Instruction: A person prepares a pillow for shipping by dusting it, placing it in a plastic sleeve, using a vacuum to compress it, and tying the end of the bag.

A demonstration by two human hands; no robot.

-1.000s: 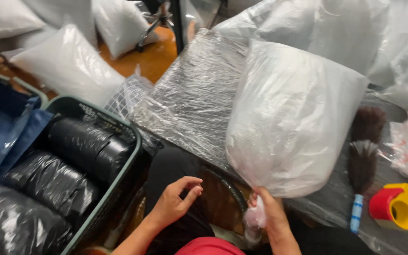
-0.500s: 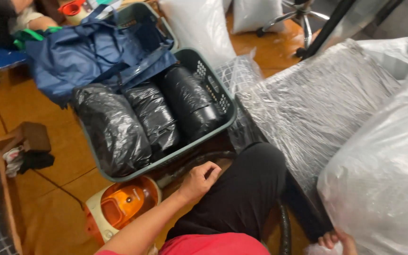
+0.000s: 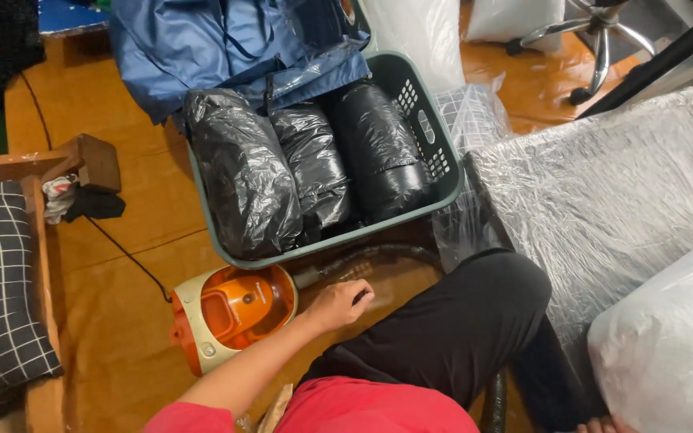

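The person sits on the wooden floor (image 3: pixel 122 200) with one knee in black trousers (image 3: pixel 475 321) bent up. The left hand (image 3: pixel 340 305) reaches down past the knee, its fingers (image 3: pixel 360 295) curled in a loose, half-closed grip by the grey vacuum hose (image 3: pixel 370 255) that runs along the floor. Whether the fingers actually clasp the hose or only rest near it, I cannot tell. The hose leads to an orange and cream canister vacuum cleaner (image 3: pixel 230 313), which lies just beside the hand, to its left in the view.

Of the right hand (image 3: pixel 603 425) only a few fingertips show at the bottom edge, under a big white plastic-wrapped bundle (image 3: pixel 667 345); its grip cannot be told.

Just beyond the hose stands a grey-green laundry basket (image 3: pixel 435 160) holding three rolls wrapped in black plastic (image 3: pixel 306 168), packed side by side. A blue bag (image 3: pixel 226 48) lies against the far end of the basket, partly over its rim. To the right of the basket a surface is covered in crinkled clear plastic film (image 3: pixel 603 200). At the left edge sits a dark checked cushion (image 3: pixel 2 297) on a wooden frame, with a thin black cable (image 3: pixel 126 252) running across the floor toward the vacuum cleaner. The base of an office chair (image 3: pixel 595 40) stands farther back.
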